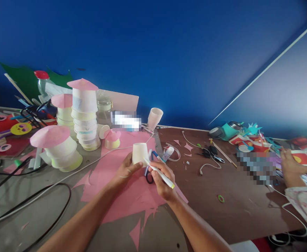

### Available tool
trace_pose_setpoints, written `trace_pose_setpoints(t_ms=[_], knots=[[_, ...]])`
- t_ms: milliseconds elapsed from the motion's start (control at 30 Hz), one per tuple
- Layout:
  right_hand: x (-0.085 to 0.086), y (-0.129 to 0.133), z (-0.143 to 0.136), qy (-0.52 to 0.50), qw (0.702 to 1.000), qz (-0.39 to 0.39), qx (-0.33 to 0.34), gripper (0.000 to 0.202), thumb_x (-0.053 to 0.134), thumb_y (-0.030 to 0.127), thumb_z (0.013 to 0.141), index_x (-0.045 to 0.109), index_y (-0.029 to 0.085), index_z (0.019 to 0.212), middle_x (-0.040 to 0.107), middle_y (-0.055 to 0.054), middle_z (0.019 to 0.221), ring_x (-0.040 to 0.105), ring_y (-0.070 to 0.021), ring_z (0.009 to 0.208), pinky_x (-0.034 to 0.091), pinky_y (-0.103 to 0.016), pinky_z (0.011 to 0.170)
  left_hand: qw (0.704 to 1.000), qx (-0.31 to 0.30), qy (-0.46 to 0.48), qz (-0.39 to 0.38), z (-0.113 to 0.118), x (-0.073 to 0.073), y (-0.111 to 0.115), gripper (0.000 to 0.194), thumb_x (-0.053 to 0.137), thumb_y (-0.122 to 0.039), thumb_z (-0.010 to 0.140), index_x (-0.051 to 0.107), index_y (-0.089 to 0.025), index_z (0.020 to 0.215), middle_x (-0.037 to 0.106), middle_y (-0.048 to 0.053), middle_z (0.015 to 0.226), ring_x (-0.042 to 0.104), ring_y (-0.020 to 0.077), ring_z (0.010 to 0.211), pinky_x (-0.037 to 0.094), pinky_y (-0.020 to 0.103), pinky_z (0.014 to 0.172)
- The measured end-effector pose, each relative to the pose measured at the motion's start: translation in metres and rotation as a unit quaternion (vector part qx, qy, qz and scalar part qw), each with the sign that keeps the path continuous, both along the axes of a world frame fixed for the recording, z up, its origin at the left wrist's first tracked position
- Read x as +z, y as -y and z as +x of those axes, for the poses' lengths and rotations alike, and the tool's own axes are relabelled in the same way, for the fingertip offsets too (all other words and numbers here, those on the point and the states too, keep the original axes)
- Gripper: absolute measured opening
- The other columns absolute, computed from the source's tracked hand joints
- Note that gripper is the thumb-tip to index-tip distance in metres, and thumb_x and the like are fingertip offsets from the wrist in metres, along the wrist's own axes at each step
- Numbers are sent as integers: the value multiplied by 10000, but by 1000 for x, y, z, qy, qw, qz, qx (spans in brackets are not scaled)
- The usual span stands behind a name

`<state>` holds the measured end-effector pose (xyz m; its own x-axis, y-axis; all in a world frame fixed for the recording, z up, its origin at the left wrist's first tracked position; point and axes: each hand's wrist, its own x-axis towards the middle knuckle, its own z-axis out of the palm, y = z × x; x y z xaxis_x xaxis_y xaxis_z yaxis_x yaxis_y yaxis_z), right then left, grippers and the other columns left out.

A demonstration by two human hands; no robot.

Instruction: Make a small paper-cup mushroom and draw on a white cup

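Observation:
A white paper cup (140,153) is upside down above the pink paper (111,182), its lower left side gripped by my left hand (127,169). My right hand (164,177) holds a white marker (165,178) with a yellow end, its tip at the cup's lower right side. Just behind my right fingers lie dark-handled scissors (149,177), partly hidden, and a blue pen (157,155). A glue bottle (168,152) is to the right of them. Left of the cup sits a small cup with a pink top (112,139).
Tall stacks of cups with pink cone tops (84,105) stand at left, near a white cable (77,171). More stacked cups (154,118) lean by the blue wall. Keys (210,151) and a cable lie right. Another person's hand (292,171) is at far right.

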<state>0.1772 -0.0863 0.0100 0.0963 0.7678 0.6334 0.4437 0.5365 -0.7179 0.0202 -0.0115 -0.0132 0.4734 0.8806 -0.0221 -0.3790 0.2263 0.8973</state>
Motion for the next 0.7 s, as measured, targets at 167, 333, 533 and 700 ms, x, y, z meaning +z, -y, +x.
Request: trace_pose_setpoints(t_ms=[167, 333, 533, 700], knots=[[2, -1, -1, 11, 1000, 4, 3, 180, 540, 266, 981, 685, 221, 1077, 745, -77, 946, 726, -189, 772, 602, -324, 701, 1000, 10, -11, 2, 0, -3, -2, 499, 827, -395, 773, 681, -186, 1201, 732, 94, 1153, 635, 296, 1072, 481, 381, 936], [3, -2, 0, 26, 999, 26, 18, 181, 538, 232, 976, 684, 227, 1081, 745, -70, 941, 743, -200, 868, 611, -325, 752, 1000, 4, -4, -3, 0, 1, -1, 514, 831, -391, 775, 679, -174, 1215, 738, 99, 1153, 643, 287, 1063, 482, 374, 928], [3, -3, -1, 31, 999, 39, 3, 186, 548, 197, 958, 695, 240, 1063, 758, -53, 909, 748, -204, 880, 607, -329, 793, 1000, 16, -9, -13, 0, 1, 0, 569, 842, -393, 758, 669, -178, 1256, 738, 99, 1159, 647, 304, 1072, 482, 392, 931], [-3, -1, 2, 6, 1000, 2, -24, 172, 555, 241, 963, 698, 234, 1059, 759, -48, 898, 734, -193, 784, 594, -320, 724, 1000, 16, 1, -26, 0, -1, 0, 551, 842, -383, 757, 675, -192, 1246, 731, 88, 1149, 640, 297, 1077, 482, 388, 933]])
